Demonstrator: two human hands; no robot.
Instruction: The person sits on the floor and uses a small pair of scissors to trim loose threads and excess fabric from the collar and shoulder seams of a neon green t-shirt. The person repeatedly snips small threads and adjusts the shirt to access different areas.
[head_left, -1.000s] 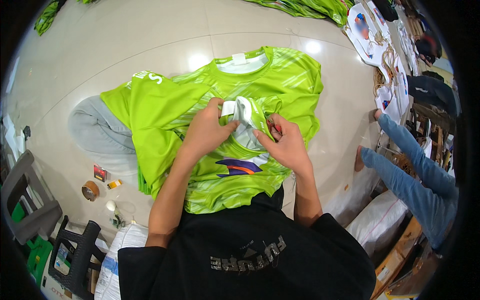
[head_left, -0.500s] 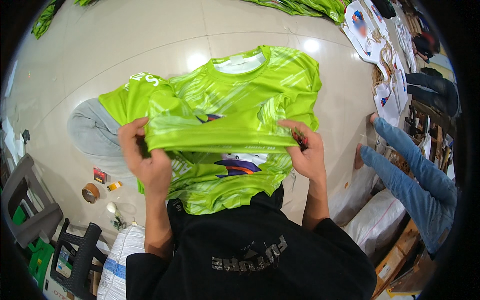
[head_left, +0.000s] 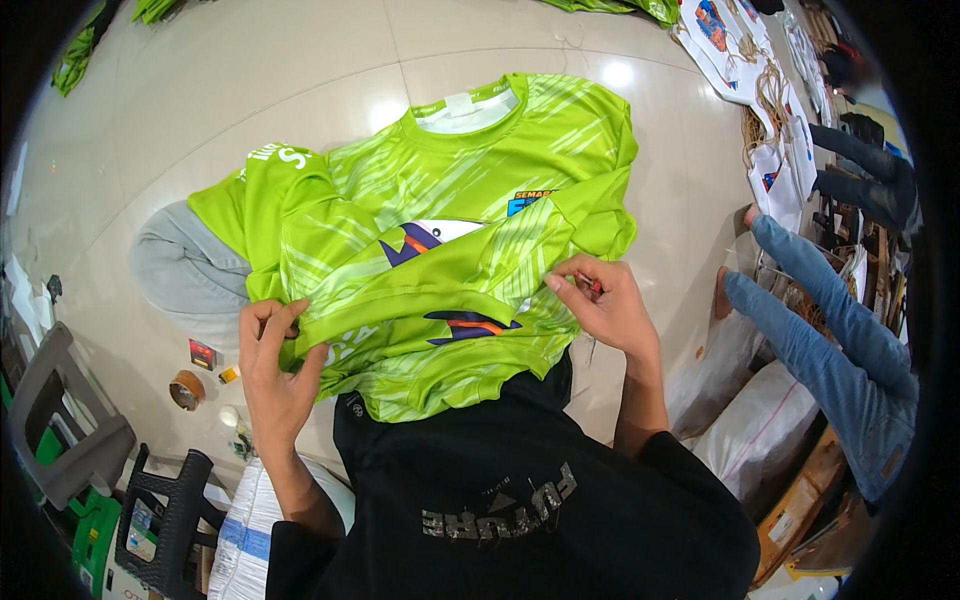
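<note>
A lime-green T-shirt [head_left: 470, 185] with white streaks and a purple, white and orange print lies spread over my lap and the floor, its collar pointing away from me. A fold of it runs slackly across the middle. My left hand [head_left: 275, 360] has its fingers bent round the fold's left end. At the other end, my right hand [head_left: 610, 305] pinches the cloth between thumb and forefinger. Something small and red [head_left: 594, 287] sits inside the right hand's curled fingers, mostly hidden; its kind is unclear.
Grey cloth [head_left: 185, 265] pokes out left of the shirt. Near it lie a tape roll [head_left: 186, 390] and a small red box [head_left: 202, 354]. Dark plastic stools [head_left: 165, 520] stand at lower left. Another person's jeans-clad legs [head_left: 820, 340] stretch in from the right, below white corded bags [head_left: 775, 150].
The fold has gone from stretched taut to slack and lower, uncovering more of the chest print. My left hand has moved down a little, and my right hand slightly inward.
</note>
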